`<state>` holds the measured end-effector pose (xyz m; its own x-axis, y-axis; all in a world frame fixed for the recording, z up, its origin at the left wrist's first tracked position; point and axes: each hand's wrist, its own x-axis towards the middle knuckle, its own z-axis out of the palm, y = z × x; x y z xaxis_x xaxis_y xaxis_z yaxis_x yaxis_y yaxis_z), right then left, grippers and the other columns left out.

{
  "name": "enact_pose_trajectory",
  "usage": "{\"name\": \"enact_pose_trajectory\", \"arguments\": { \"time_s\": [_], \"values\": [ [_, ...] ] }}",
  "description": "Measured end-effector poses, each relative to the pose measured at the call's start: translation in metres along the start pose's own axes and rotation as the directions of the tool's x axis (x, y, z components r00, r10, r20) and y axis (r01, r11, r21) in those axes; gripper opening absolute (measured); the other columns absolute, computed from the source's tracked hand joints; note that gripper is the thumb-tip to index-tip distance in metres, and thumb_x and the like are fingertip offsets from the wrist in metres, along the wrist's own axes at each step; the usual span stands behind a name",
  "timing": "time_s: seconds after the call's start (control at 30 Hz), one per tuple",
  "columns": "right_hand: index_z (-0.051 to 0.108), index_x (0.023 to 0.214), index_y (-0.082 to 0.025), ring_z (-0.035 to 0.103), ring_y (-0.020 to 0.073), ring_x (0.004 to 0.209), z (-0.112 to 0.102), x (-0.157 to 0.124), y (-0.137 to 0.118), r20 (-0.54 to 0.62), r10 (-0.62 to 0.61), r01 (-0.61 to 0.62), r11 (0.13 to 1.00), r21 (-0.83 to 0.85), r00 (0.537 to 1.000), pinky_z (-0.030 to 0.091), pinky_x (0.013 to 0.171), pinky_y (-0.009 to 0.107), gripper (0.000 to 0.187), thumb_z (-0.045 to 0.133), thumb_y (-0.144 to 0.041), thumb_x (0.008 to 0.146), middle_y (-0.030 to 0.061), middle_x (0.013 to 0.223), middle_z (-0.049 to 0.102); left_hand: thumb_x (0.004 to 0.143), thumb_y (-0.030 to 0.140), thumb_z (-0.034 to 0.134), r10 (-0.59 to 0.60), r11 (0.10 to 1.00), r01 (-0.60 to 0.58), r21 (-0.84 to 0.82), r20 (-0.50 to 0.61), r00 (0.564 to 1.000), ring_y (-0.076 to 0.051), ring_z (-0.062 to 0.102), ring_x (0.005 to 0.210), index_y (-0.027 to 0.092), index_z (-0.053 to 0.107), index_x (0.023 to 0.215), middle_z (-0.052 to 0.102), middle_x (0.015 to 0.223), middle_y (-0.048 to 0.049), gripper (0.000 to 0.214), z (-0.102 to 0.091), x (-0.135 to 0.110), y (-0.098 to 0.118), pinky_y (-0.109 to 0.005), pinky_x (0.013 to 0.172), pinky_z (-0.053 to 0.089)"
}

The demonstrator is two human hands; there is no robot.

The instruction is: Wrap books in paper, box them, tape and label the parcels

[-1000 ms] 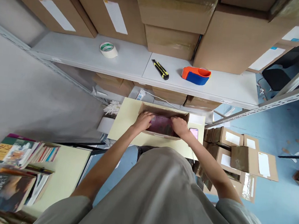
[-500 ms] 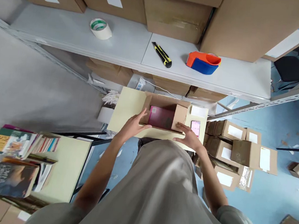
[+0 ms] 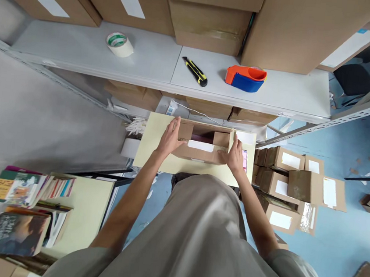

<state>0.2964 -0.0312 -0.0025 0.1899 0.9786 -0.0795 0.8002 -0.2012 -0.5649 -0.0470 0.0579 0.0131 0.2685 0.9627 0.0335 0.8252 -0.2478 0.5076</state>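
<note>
The left hand (image 3: 169,138) and right hand (image 3: 234,156) are touching opposite ends of the cardboard box (image 3: 199,155), each grip spreading wide, thumb apart from fingers, while a purple item (image 3: 201,138) is showing through the gap between the flaps. The box is sitting on the pale surface (image 3: 149,141), lying close to its far edge and leaving narrow room in front and more to the left. A phone (image 3: 245,160) is taking up space just beside the right hand, and the shelf (image 3: 153,60) is running across beyond.
</note>
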Motion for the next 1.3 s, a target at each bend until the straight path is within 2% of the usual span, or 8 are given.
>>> {"name": "enact_pose_trajectory", "arguments": {
  "time_s": [0.07, 0.13, 0.3, 0.43, 0.6, 0.87, 1.07, 1.3],
  "values": [
    [0.032, 0.183, -0.019, 0.060, 0.0467, 0.157, -0.002, -0.001, 0.003, -0.005, -0.081, 0.081, 0.996, 0.026, 0.997, 0.063, 0.119, 0.062, 0.098, 0.078, -0.052, 0.104, 0.0299, 0.177, 0.045, 0.091, 0.039, 0.100, 0.038, 0.999, -0.038, -0.011, 0.013, 0.999, -0.047, 0.047, 0.171, 0.017, 0.041, 0.180, 0.050, 0.180, -0.0272, 0.108, -0.003, -0.001, -0.007, -0.062, 0.144, 0.040],
    [0.039, 0.181, -0.023, 0.067, 0.0442, 0.149, -0.003, -0.002, 0.009, 0.014, -0.131, 0.131, 0.991, 0.034, 0.991, 0.067, 0.112, 0.060, 0.086, 0.073, -0.047, 0.107, 0.0271, 0.179, 0.044, 0.093, 0.029, 0.095, 0.046, 0.999, -0.045, -0.023, 0.038, 0.998, -0.044, 0.055, 0.166, 0.020, 0.056, 0.168, 0.059, 0.174, -0.0217, 0.086, -0.004, -0.009, -0.015, -0.060, 0.142, 0.045],
    [0.070, 0.149, -0.024, 0.079, 0.0412, 0.123, 0.003, -0.007, 0.024, 0.050, -0.146, 0.145, 0.989, 0.023, 0.988, 0.072, 0.096, 0.059, 0.044, 0.065, -0.044, 0.110, 0.0213, 0.162, 0.066, 0.104, 0.029, 0.079, -0.024, 0.994, 0.033, -0.103, 0.092, 0.995, -0.038, 0.066, 0.156, 0.025, 0.073, 0.147, 0.062, 0.172, -0.0157, 0.043, 0.010, -0.037, -0.025, -0.054, 0.133, 0.056],
    [0.076, 0.144, -0.024, 0.082, 0.0389, 0.113, 0.007, -0.012, 0.030, 0.061, -0.145, 0.143, 0.989, 0.044, 0.987, 0.073, 0.093, 0.059, 0.044, 0.059, -0.052, 0.114, 0.0211, 0.165, 0.065, 0.107, 0.032, 0.075, -0.107, 0.986, 0.104, -0.134, -0.017, 0.994, -0.038, 0.063, 0.158, 0.022, 0.075, 0.149, 0.064, 0.166, -0.0189, 0.043, 0.024, -0.047, -0.020, -0.055, 0.135, 0.053],
    [0.076, 0.149, -0.023, 0.084, 0.0374, 0.109, 0.004, -0.013, 0.029, 0.069, -0.136, 0.129, 0.987, 0.094, 0.988, 0.074, 0.099, 0.062, 0.054, 0.055, -0.061, 0.117, 0.0219, 0.164, 0.066, 0.108, 0.033, 0.073, -0.195, 0.972, 0.180, -0.150, -0.094, 0.976, -0.038, 0.071, 0.140, 0.019, 0.078, 0.146, 0.073, 0.143, -0.0199, 0.041, 0.032, -0.047, -0.014, -0.056, 0.129, 0.056],
    [0.089, 0.133, -0.023, 0.086, 0.0323, 0.105, 0.011, -0.004, 0.033, 0.037, -0.061, 0.052, 0.976, 0.212, 0.997, 0.075, 0.104, 0.057, 0.062, 0.054, -0.071, 0.116, 0.0194, 0.161, 0.070, 0.103, 0.028, 0.080, -0.241, 0.959, 0.216, -0.185, -0.129, 0.962, -0.037, 0.071, 0.136, 0.023, 0.084, 0.118, 0.073, 0.138, -0.0163, 0.016, 0.038, -0.038, -0.013, -0.054, 0.120, 0.063],
    [0.094, 0.118, -0.020, 0.082, 0.0335, 0.130, 0.024, 0.001, 0.037, 0.009, 0.132, -0.119, 0.861, 0.495, 0.991, 0.074, 0.109, 0.049, 0.062, 0.071, -0.076, 0.105, 0.0177, 0.140, 0.082, 0.097, 0.030, 0.086, -0.406, 0.870, 0.329, -0.368, -0.153, 0.901, -0.021, 0.074, 0.093, 0.020, 0.084, 0.113, 0.075, 0.128, -0.0120, 0.018, 0.045, -0.036, -0.014, -0.040, 0.098, 0.069],
    [0.094, 0.112, -0.022, 0.080, 0.0336, 0.136, 0.032, -0.004, 0.038, -0.013, 0.201, -0.160, 0.814, 0.559, 0.979, 0.072, 0.114, 0.051, 0.052, 0.077, -0.071, 0.103, 0.0159, 0.139, 0.085, 0.097, 0.036, 0.085, -0.472, 0.832, 0.371, -0.413, -0.175, 0.864, -0.020, 0.072, 0.089, 0.020, 0.085, 0.110, 0.077, 0.119, -0.0101, 0.020, 0.052, -0.037, -0.013, -0.038, 0.097, 0.067]
  ]
}}
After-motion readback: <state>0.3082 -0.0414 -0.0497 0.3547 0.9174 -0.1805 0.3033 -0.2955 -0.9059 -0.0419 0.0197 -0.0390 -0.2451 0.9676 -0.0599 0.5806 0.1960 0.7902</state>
